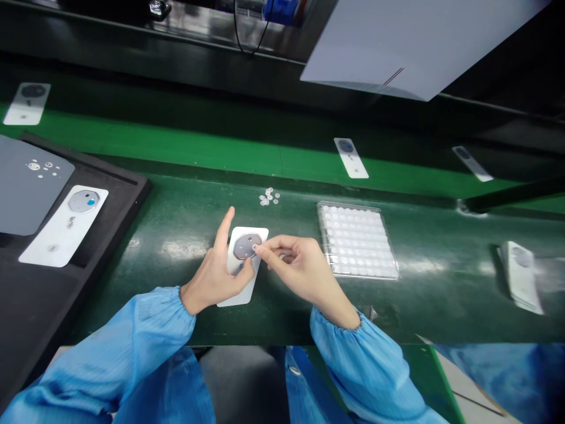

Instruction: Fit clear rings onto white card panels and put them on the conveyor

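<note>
- Blue sleeves (132,347) reaching forward over the desk (424,312), cuffs gathered at the wrists.
- Left hand (216,274) pressing on a white card (249,292), index finger raised, thumb lying across the card.
- Right hand (300,265) pinching the edge of a grey octagonal disc (244,246) sitting on the card.
- Clear tray of white pieces (357,240) lying right of the card; small loose discs (269,197) sitting just beyond it.
</note>
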Demonstrator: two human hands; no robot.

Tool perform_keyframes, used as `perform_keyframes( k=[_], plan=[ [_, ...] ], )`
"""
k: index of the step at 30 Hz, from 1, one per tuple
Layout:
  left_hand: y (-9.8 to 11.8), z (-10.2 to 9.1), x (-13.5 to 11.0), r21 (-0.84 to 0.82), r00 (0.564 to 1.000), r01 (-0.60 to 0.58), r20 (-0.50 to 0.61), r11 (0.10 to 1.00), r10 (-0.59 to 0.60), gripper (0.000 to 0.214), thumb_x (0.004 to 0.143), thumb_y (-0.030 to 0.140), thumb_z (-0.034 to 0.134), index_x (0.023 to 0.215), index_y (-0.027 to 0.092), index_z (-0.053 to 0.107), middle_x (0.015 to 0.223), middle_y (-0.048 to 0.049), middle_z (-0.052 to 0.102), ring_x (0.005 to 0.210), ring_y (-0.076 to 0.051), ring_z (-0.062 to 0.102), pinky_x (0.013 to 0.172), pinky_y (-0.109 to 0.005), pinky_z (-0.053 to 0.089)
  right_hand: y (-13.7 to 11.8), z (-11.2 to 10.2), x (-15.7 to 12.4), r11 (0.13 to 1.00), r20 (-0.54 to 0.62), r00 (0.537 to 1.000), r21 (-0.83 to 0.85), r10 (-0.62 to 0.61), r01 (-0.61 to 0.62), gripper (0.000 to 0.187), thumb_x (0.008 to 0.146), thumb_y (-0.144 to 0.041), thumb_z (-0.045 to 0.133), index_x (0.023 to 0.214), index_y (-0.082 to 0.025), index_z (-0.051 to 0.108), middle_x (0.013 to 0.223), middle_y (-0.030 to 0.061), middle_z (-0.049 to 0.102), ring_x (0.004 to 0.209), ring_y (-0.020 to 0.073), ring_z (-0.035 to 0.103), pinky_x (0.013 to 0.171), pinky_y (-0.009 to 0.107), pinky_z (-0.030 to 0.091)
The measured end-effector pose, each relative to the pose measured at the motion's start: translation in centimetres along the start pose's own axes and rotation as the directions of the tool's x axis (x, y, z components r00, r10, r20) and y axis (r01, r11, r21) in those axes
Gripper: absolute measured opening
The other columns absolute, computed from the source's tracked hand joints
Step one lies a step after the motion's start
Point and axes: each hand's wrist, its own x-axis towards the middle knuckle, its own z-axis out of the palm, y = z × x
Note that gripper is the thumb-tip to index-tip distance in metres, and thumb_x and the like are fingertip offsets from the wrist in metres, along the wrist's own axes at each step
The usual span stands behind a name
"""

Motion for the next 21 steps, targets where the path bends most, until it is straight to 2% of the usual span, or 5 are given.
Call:
perform_keyframes(
  k=[3, 7, 16, 21],
  plan=[
    [-0.1, 0.1, 0.0, 0.055, 1.000, -0.011, -0.013, 0.998, 0.011, 0.101, 0.089, 0.021, 0.065, 0.166, 0.018, 0.000, 0.073, 0.0016, 0.068, 0.057, -0.017, 0.063, 0.060, -0.030, 0.055, 0.1, 0.4, -0.1, 0.999, -0.026, 1.000, 0.049, 0.007, -0.006, 0.045, 0.086, -0.061, 0.071, 0.080, -0.016, 0.075, 0.072, 0.0073, 0.074, 0.059, 0.0173, 0.063, 0.052, 0.028, 0.046],
    [-0.2, 0.1, -0.1, 0.066, 1.000, 0.005, -0.025, 0.998, -0.003, 0.101, 0.089, 0.022, 0.065, 0.166, 0.019, 0.000, 0.076, 0.0014, 0.069, 0.059, -0.017, 0.064, 0.062, -0.029, 0.056, 0.1, 0.5, -0.2, 0.999, -0.049, 0.999, 0.035, -0.004, 0.006, 0.043, 0.086, -0.059, 0.072, 0.081, -0.016, 0.076, 0.074, 0.0084, 0.076, 0.059, 0.0174, 0.064, 0.050, 0.027, 0.045],
    [-0.3, 0.1, -0.1, 0.083, 0.997, -0.044, -0.053, 0.996, 0.048, 0.103, 0.089, 0.023, 0.065, 0.166, 0.019, -0.002, 0.084, -0.0012, 0.072, 0.066, -0.018, 0.064, 0.069, -0.029, 0.055, -0.7, 0.4, -0.1, 1.000, -0.015, 1.000, 0.022, -0.010, 0.011, 0.039, 0.087, -0.055, 0.072, 0.079, -0.017, 0.076, 0.075, 0.0082, 0.077, 0.060, 0.0177, 0.066, 0.051, 0.027, 0.045],
    [-0.2, 0.2, -0.4, 0.003, 0.999, -0.033, -0.023, 0.999, 0.033, 0.106, 0.088, 0.022, 0.067, 0.166, 0.022, -0.004, 0.087, -0.0020, 0.074, 0.062, -0.017, 0.064, 0.063, -0.029, 0.054, -0.8, -0.6, 0.3, 0.999, 0.059, 0.998, -0.021, 0.037, -0.036, 0.046, 0.083, -0.062, 0.074, 0.070, -0.017, 0.070, 0.059, 0.0051, 0.069, 0.051, 0.0169, 0.063, 0.048, 0.027, 0.047]
  ],
)
